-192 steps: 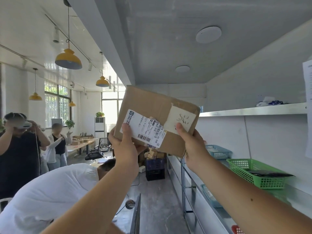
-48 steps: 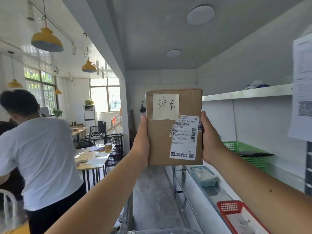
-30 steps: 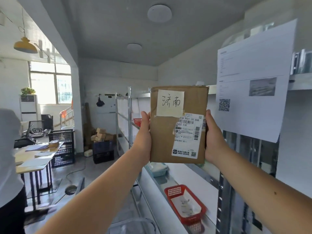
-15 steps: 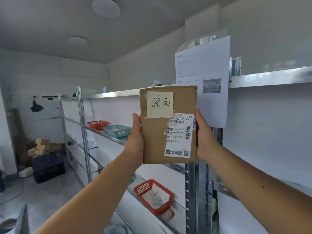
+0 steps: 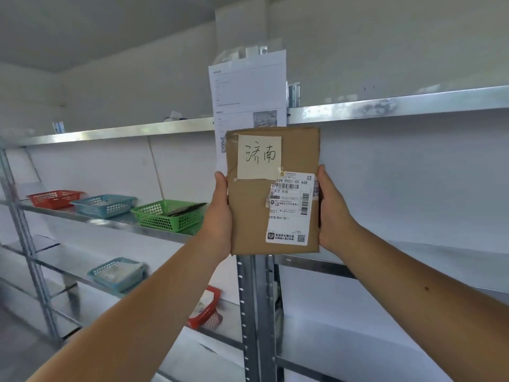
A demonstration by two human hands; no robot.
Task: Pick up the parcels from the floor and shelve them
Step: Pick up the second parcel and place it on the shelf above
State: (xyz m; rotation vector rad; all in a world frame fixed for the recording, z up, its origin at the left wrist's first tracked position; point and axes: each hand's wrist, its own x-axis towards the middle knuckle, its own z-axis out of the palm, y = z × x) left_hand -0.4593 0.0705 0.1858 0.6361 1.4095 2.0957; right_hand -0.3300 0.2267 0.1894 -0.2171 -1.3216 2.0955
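The left hand and the right hand are clasping the brown parcel by its long side edges, holding it upright in the air before the metal shelving. Thumbs are lying along the edges; the other fingers are behind the cardboard (their spread is hidden). A green basket, a blue basket and a red basket are sitting in a row on the shelf to the left

Parcel upright between left hand and right hand, before shelf upright; baskets on shelf, left.
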